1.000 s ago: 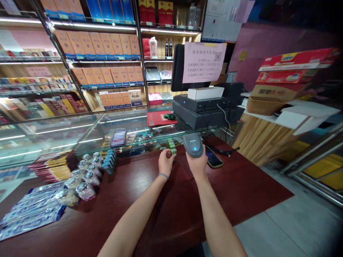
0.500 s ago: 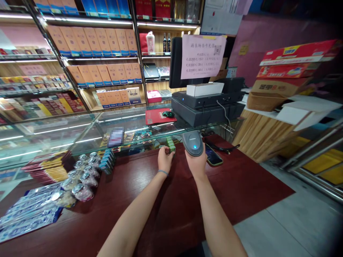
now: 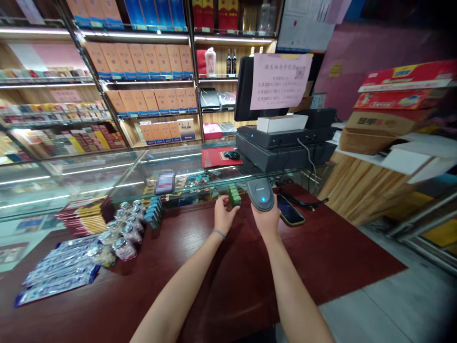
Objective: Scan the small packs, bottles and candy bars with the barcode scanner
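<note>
My right hand (image 3: 267, 220) grips the grey handheld barcode scanner (image 3: 262, 194). My left hand (image 3: 224, 215), half curled, touches the small green boxes (image 3: 234, 195); a grip I cannot confirm

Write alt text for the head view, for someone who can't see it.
The person's right hand holds a barcode scanner, lit blue, over a dark red counter, while the left hand touches a stack of green packs. A phone lies beside the scanner; a glass display case stands behind.

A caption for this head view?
Right hand holds a barcode scanner; left hand touches green packs on the red counter.
</note>
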`<action>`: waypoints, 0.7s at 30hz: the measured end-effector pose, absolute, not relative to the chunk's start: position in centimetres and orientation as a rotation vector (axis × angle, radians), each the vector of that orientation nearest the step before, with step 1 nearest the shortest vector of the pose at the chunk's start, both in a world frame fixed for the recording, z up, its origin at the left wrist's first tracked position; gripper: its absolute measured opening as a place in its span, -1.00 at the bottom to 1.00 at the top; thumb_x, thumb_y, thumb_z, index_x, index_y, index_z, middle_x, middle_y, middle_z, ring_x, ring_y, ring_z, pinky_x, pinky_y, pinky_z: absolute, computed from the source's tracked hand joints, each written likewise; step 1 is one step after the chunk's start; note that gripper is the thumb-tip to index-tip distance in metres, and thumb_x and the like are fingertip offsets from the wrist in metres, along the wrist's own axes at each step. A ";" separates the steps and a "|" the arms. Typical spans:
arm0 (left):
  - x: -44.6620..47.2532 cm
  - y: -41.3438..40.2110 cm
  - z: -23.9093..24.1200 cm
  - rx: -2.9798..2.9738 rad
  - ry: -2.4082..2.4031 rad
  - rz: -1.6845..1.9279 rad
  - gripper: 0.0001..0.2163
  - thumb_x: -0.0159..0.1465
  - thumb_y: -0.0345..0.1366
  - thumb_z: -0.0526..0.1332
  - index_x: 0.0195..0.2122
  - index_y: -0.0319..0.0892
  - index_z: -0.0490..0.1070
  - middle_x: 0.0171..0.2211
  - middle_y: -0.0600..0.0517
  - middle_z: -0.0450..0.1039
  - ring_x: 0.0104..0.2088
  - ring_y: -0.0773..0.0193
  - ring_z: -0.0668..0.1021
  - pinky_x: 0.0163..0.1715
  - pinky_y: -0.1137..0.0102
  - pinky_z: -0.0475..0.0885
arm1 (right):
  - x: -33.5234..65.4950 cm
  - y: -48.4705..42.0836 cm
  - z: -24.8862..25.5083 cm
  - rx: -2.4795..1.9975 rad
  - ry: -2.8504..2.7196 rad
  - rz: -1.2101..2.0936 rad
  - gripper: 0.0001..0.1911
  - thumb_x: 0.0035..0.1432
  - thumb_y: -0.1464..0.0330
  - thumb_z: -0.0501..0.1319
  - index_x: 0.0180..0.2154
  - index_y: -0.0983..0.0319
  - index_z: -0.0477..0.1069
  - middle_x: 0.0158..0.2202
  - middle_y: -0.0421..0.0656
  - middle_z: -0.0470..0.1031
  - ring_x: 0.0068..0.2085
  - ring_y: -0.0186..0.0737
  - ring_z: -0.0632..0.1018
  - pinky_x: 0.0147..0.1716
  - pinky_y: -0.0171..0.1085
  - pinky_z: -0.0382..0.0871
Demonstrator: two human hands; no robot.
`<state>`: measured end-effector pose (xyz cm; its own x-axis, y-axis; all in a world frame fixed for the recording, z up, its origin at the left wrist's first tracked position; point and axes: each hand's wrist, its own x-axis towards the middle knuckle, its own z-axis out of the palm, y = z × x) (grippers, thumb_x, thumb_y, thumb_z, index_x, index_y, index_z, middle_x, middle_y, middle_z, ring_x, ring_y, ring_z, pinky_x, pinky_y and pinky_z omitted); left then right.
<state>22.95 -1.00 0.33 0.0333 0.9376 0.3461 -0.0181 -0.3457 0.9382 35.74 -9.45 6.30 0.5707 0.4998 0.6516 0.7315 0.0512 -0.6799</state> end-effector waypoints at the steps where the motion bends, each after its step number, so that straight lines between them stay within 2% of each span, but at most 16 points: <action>1: 22.0 -1.3 0.6 1.467 0.990 1.471 -0.53 0.02 -0.37 0.50 -0.05 -0.14 0.43 -0.10 -0.06 0.41 -0.05 0.11 0.47 -0.01 0.25 0.38 | 35.6 -9.5 6.2 -1.600 -1.077 -0.250 -0.62 0.10 0.12 0.26 -0.11 0.19 0.34 -0.33 0.04 0.62 -0.32 0.07 0.67 -0.35 -0.15 0.50; 4: 18.3 -2.3 1.4 1.431 1.038 1.599 -0.60 0.10 -0.33 0.46 -0.03 -0.12 0.44 -0.08 -0.07 0.40 -0.03 0.10 0.47 -0.02 0.25 0.39 | 35.0 -9.5 6.0 -1.563 -1.130 -0.268 -0.61 0.09 0.11 0.28 -0.13 0.20 0.35 -0.39 0.00 0.60 -0.39 0.01 0.64 -0.40 -0.18 0.48; 8: 11.9 -3.2 2.3 1.425 1.164 1.781 -0.74 0.17 -0.28 0.43 -0.13 -0.10 0.48 -0.11 -0.07 0.40 -0.05 0.09 0.46 -0.04 0.26 0.40 | 33.5 -9.8 5.9 -1.497 -1.228 -0.265 -0.61 0.10 0.12 0.29 -0.10 0.18 0.33 -0.38 -0.04 0.59 -0.34 0.01 0.64 -0.38 -0.19 0.47; 11: 7.4 -3.7 2.8 1.406 1.299 1.902 -0.80 0.19 -0.26 0.40 -0.19 -0.10 0.47 -0.13 -0.08 0.39 -0.05 0.08 0.45 -0.01 0.25 0.39 | 31.9 -10.1 5.9 -1.436 -1.349 -0.254 -0.67 0.10 0.14 0.29 -0.17 0.17 0.32 -0.44 -0.07 0.57 -0.40 -0.02 0.62 -0.42 -0.21 0.45; 15: 2.8 -4.2 3.3 1.388 1.504 1.916 -0.76 0.23 -0.23 0.36 -0.10 -0.09 0.43 -0.01 -0.13 0.38 0.11 0.00 0.39 0.16 0.16 0.33 | 29.7 -10.5 5.2 -1.402 -1.495 -0.192 -0.68 0.10 0.16 0.27 -0.15 0.15 0.32 -0.49 -0.13 0.54 -0.46 -0.03 0.61 -0.45 -0.21 0.42; 21: -0.7 -3.9 2.3 1.512 1.499 1.860 -0.63 0.25 -0.27 0.33 0.09 -0.07 0.40 0.22 -0.18 0.27 0.33 -0.01 0.25 0.39 0.07 0.04 | 27.6 -10.7 3.4 -1.392 -1.659 -0.145 -0.64 0.08 0.23 0.24 -0.07 0.16 0.33 -0.46 -0.12 0.58 -0.44 0.05 0.65 -0.44 -0.18 0.44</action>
